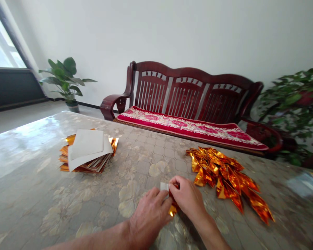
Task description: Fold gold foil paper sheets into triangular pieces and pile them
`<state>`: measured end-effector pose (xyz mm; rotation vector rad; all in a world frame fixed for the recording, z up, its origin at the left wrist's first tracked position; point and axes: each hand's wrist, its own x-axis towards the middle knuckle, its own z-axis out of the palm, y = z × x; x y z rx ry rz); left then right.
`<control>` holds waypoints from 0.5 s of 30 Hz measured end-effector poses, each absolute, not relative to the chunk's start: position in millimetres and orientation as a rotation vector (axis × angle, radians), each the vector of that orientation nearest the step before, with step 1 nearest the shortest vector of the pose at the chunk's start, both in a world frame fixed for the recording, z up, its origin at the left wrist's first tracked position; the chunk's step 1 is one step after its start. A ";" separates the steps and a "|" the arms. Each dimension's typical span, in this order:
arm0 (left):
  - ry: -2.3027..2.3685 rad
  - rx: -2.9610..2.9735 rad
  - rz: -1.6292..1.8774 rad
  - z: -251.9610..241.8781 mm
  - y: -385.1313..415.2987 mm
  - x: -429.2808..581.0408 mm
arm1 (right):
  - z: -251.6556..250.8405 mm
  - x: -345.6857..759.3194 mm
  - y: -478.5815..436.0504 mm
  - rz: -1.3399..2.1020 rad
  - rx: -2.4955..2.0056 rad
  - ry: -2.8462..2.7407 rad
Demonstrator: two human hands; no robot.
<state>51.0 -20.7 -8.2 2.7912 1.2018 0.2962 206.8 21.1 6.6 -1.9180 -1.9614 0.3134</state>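
Observation:
My left hand [148, 217] and my right hand [189, 199] meet over the table near its front edge, both pinched on a small piece of gold foil paper [172, 209] with a white back. Most of that piece is hidden under my fingers. Just right of my hands lies a pile of folded gold foil pieces [228, 178]. To the far left a stack of flat gold foil sheets [87, 156] rests on the table, with white backs facing up on top.
The table [41, 194] has a glossy floral cover. Behind it stands a dark red wooden bench [187, 93] with a red cushion. A potted plant [65, 80] is by the window at left, and leafy plants [294, 104] are at right.

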 end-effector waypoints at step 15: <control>1.267 2.724 0.351 1.3 -17.1 42.2 | 1.9 204.6 8.7 -0.149 -1.571 -2.255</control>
